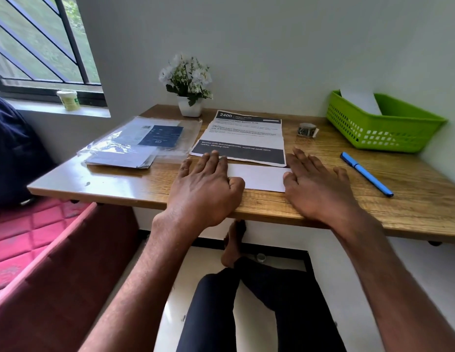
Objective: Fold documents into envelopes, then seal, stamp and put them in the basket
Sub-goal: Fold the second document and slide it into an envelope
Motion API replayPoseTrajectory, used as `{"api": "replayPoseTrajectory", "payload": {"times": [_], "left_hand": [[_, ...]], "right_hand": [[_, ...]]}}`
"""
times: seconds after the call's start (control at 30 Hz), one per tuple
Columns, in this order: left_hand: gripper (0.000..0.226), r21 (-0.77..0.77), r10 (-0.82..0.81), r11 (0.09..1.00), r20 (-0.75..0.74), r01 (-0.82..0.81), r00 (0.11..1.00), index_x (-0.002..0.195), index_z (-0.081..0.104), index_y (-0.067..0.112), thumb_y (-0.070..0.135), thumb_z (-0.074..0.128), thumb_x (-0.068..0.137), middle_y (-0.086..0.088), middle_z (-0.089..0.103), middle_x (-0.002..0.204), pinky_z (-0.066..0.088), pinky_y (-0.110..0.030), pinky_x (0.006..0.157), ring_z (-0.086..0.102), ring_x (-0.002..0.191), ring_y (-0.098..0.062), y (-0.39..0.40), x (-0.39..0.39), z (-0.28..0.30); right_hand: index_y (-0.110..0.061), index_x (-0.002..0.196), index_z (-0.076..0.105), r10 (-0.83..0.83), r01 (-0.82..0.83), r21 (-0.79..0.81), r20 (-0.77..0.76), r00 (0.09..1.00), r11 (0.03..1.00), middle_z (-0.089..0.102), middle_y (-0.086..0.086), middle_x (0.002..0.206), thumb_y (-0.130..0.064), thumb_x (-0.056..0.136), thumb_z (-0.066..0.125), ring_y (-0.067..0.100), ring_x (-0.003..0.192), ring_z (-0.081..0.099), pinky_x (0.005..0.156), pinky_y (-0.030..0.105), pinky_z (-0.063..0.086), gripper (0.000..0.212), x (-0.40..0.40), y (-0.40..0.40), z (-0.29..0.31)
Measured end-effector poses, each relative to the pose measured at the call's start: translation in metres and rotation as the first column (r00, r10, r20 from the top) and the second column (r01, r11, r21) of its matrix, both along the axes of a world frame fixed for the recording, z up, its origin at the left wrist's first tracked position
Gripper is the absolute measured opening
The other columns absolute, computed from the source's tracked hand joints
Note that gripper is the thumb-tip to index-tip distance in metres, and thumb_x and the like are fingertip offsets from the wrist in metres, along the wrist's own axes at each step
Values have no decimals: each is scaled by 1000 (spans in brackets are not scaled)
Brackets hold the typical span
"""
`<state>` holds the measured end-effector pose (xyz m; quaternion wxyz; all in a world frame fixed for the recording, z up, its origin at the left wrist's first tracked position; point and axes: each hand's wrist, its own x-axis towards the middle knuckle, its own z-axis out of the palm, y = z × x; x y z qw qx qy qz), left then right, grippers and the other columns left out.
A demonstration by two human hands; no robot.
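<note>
White folded paper (259, 177) pressed flat on desk (411, 199) by left hand (205, 184) and right hand (315, 185); both grips spread open, nothing grasped.

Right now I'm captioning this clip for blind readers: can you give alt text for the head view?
Two bare hands, left hand and right hand, press flat on a white folded paper on a wooden table. Behind it lie printed sheets, a blue pen, a green basket and a flower pot.
</note>
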<state>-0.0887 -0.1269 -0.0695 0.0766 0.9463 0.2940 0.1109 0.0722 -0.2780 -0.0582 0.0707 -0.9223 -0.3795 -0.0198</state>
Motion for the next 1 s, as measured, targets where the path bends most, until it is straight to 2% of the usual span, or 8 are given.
{"api": "replayPoseTrajectory", "payload": {"times": [0.23, 0.43, 0.57, 0.7, 0.87, 0.93, 1.0], "left_hand": [[81, 11, 63, 998, 14, -63, 998, 167, 9, 18, 55, 3, 94, -3, 4, 176, -6, -38, 126, 1, 161, -16, -1, 0, 0], [78, 25, 15, 1000, 93, -17, 996, 164, 21, 27, 56, 8, 93, -1, 10, 175, 3, -44, 128, 6, 161, -17, -2, -6, -3], [70, 25, 3, 1000, 127, -7, 992, 161, 25, 30, 58, 12, 98, 0, 12, 174, 2, -43, 128, 7, 160, -16, -2, -6, -3], [68, -16, -22, 1000, 99, 24, 995, 160, 24, 31, 67, 23, 102, 2, 8, 174, 1, -46, 129, 3, 160, -18, -2, -5, 1], [66, -106, -85, 989, 143, 101, 986, 151, 37, 21, 63, 44, 101, 1, 9, 171, 8, -45, 128, 1, 159, -20, 5, -3, 14], [63, -137, -113, 981, 165, 137, 980, 142, 43, 18, 60, 56, 97, 0, 20, 164, 15, -41, 127, 11, 155, -19, 7, -1, 19], [56, -100, -127, 984, 201, 150, 971, 131, 47, 20, 56, 65, 93, 3, 37, 146, 28, -37, 120, 30, 142, -17, 9, 0, 24]], "right_hand": [[-31, 162, 8, -38, 38, 12, 1, 999, 999, -3, -9, 172, -47, 104, 18, 14, 157, 4, 124, 55, 4, 61, -2, 1, 1], [-26, 161, 17, -46, 45, 92, 10, 999, 995, 7, -4, 172, -47, 105, 25, 17, 157, 10, 124, 51, 9, 61, -3, -1, -3], [-23, 160, 25, -73, 72, 134, 6, 997, 988, 17, -1, 170, -44, 106, 29, 19, 156, 17, 124, 50, 13, 58, -2, -3, -3], [-22, 159, 27, -82, 81, 147, -1, 997, 986, 20, 0, 169, -44, 106, 29, 20, 155, 19, 123, 50, 16, 57, -4, -4, -4], [-21, 154, 35, -76, 74, 184, 6, 997, 980, 31, -1, 164, -43, 106, 32, 21, 149, 32, 121, 51, 25, 53, -3, -2, -1], [-20, 152, 37, -86, 84, 200, 4, 996, 976, 35, 0, 162, -43, 105, 34, 22, 147, 36, 120, 50, 28, 53, -4, -3, -2], [-18, 149, 40, -96, 91, 234, 7, 995, 968, 41, 1, 157, -42, 105, 38, 23, 141, 42, 117, 49, 33, 50, -6, -3, -2]]}}
